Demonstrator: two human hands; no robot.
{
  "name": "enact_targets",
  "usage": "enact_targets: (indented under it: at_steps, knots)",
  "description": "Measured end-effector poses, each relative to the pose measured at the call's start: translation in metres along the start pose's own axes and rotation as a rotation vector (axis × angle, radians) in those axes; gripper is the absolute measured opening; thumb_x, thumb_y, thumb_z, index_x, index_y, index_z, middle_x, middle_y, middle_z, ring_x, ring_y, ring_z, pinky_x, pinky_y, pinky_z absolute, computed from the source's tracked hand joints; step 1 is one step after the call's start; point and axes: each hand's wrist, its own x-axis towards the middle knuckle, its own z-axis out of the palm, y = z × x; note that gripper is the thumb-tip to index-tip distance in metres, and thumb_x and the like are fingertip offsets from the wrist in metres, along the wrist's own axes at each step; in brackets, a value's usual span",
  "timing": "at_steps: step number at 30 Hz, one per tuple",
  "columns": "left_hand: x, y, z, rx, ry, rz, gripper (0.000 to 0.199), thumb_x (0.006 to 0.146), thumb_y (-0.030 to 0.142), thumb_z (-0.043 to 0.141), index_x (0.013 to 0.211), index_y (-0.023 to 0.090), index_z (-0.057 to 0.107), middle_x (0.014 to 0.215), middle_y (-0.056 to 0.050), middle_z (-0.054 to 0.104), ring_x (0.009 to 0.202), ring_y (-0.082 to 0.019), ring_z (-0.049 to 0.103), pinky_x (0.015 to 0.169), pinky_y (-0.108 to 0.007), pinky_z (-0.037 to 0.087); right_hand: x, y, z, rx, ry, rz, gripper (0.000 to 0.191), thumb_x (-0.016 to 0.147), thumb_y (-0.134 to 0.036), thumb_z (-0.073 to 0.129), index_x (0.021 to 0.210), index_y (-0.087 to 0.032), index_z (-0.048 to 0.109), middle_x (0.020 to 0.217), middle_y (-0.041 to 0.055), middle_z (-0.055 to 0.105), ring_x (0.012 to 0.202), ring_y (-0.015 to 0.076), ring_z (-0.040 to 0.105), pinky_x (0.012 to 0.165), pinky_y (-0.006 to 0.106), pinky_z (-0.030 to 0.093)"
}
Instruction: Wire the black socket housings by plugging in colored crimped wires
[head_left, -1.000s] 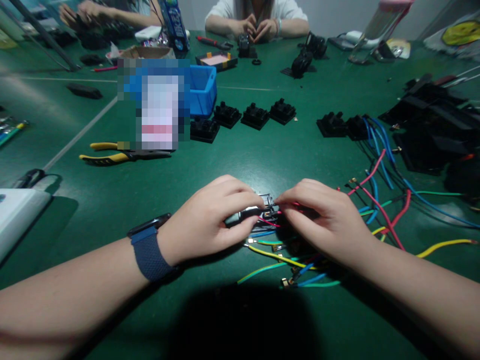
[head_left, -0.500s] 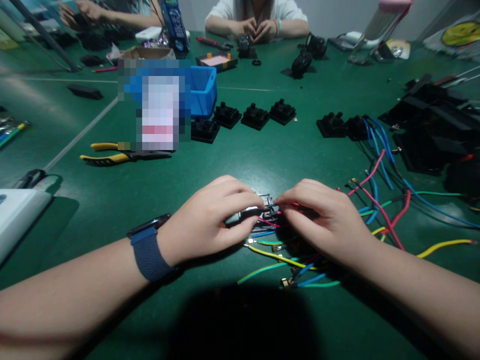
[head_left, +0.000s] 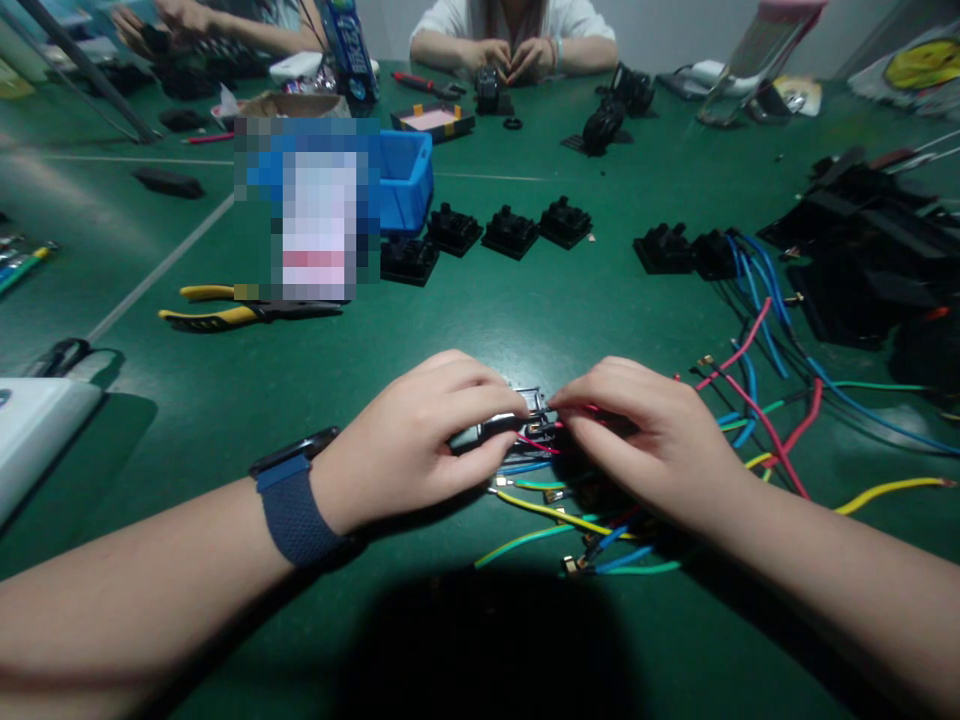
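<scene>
Barely legible lettering: pale characters on the blue carton (head_left: 349,55), slanted and too blurred to read; a pixelated patch (head_left: 319,215) sits beside the blue bin (head_left: 409,185).
Black part (head_left: 499,427): small, glossy, partly covered by fingers, with brass-coloured metal and a thin red wire (head_left: 538,445) at its right; low over the green table (head_left: 450,330).
Left hand (head_left: 439,430): thumb and fingers pinching the black part.
Right hand (head_left: 652,430): fingertips drawn in at the part's right end; cannot tell what they pinch.
Loose wires (head_left: 559,512): yellow, green, blue, red.
</scene>
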Motion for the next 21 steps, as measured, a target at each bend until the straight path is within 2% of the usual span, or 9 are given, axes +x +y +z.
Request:
enact_targets:
  at_steps: [21]
  knots:
    - [0.0001,0.0004,-0.0012,0.007,-0.015,-0.008,0.02,0.084,0.018,0.056,0.103,0.015,0.064,0.096,-0.005,0.064,0.09,-0.016,0.055,0.083,-0.03,0.045,-0.0006,-0.0019,-0.0019,-0.001,-0.013,0.012,0.015,0.081,-0.007,0.05,0.082,-0.018,0.061,0.072,0.0026,0.063,0.07,0.0164,0.053,0.064,0.031,0.041]
